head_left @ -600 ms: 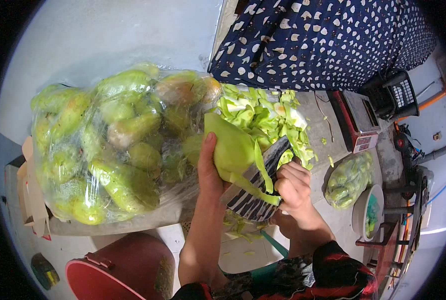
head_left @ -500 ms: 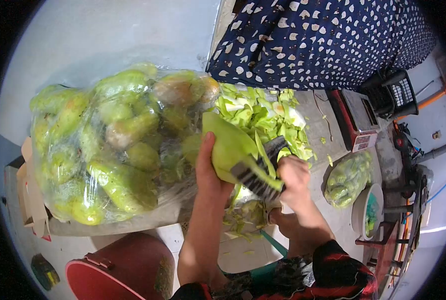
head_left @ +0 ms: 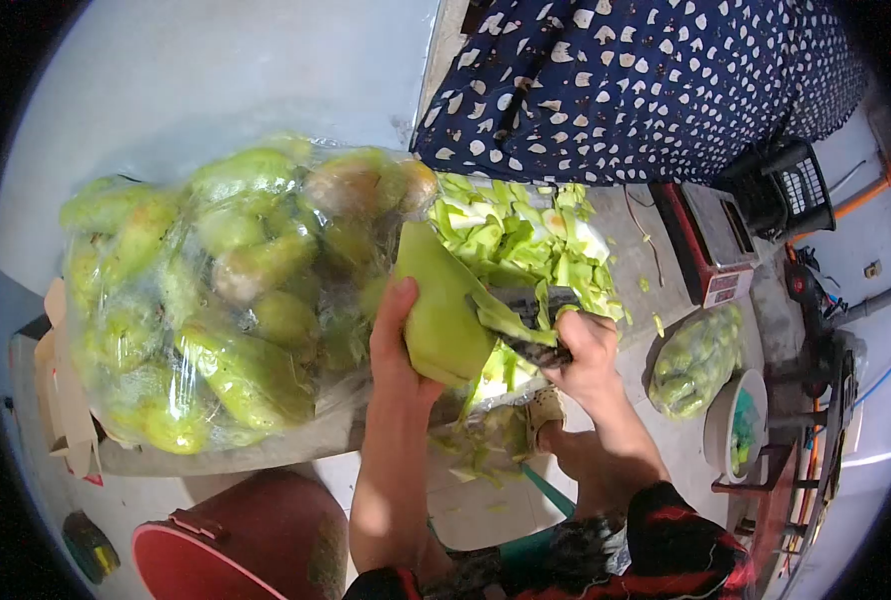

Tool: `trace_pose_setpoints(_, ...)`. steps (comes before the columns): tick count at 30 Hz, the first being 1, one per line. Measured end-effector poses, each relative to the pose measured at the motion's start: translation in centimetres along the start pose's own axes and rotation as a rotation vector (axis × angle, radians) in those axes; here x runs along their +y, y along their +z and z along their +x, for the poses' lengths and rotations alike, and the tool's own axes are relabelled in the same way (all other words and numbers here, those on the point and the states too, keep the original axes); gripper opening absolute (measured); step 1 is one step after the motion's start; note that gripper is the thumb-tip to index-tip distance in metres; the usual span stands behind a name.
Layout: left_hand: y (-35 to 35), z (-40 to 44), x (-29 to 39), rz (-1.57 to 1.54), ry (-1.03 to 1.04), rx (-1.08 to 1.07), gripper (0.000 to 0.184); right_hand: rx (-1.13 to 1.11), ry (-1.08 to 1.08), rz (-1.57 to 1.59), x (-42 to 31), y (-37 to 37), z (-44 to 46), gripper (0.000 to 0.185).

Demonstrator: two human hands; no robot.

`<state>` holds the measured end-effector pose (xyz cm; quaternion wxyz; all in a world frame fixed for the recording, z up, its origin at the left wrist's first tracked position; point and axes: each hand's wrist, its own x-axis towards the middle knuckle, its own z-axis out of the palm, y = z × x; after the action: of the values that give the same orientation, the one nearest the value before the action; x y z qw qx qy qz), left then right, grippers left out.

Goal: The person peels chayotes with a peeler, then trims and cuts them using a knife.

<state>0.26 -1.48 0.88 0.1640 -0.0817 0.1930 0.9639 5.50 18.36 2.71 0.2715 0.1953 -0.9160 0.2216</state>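
My left hand [head_left: 398, 340] wraps round the side of a large green fruit [head_left: 436, 310], which looks like a green papaya with flat, pared faces. In my right hand [head_left: 588, 352] is a dark peeler [head_left: 541, 352], lying against the fruit's right side. A strip of green peel [head_left: 501, 318] curls off the fruit at the peeler. Behind and below, a heap of peel [head_left: 526, 230] covers part of the counter. To the left, a clear plastic bag [head_left: 196, 290] bulges with several similar green fruits, some with orange patches.
A red-sided scale [head_left: 706, 240] stands on the counter's right, beside a dark blue patterned cloth [head_left: 626, 90]. Below are a red bin [head_left: 256, 535], a bagged load of green fruit [head_left: 698, 360] and a white tub [head_left: 718, 430]. A cardboard box [head_left: 58, 380] sits at left.
Both hands and the fruit have shifted slightly left. The peeler has moved a little, and the strip of peel now hangs loose and curled over it.
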Motion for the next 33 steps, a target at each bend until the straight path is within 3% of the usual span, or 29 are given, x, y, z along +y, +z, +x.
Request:
trace_pose_setpoints(3, 0.1, 0.1, 0.0, 0.067, -0.049, -0.166, 0.056, -0.002, -0.066, 0.043, -0.9, -0.9, 0.4, 0.037)
trace_pose_setpoints(7, 0.4, -0.1, -0.5, 0.172, -0.03, -0.193, 0.057, -0.036, -0.117, 0.101, -1.6, -1.4, 0.4, 0.035)
trace_pose_setpoints(9, 0.7, -0.2, -0.6, 0.12, -0.019, -0.165, 0.065, 0.019, 0.044, 0.065, -1.1, -0.6, 0.7, 0.035)
trace_pose_setpoints(11, 0.0, 0.2, -0.6, 0.139, -0.009, -0.155, 0.064, 0.001, 0.037, 0.038, -1.0, -0.7, 0.8, 0.036)
trace_pose_setpoints(17, 0.4, 0.1, -0.5, 0.217, -0.018, -0.178, 0.066, -0.032, -0.144, 0.13, -1.5, -1.9, 0.5, 0.039)
trace_pose_setpoints(21, -0.2, -0.1, 0.0, 0.138, -0.063, -0.201, 0.074, -0.04, 0.106, 0.033, -0.1, -0.3, 0.5, 0.035)
trace_pose_setpoints(27, -0.5, 0.3, 0.0, 0.271, -0.029, -0.276, 0.07, 0.032, -0.135, 0.132, -1.4, -1.3, 1.2, 0.039)
trace_pose_setpoints(33, 0.7, -0.5, -0.4, 0.182, -0.109, -0.282, 0.082, -0.031, 0.125, 0.016, 0.1, -0.1, 0.1, 0.03)
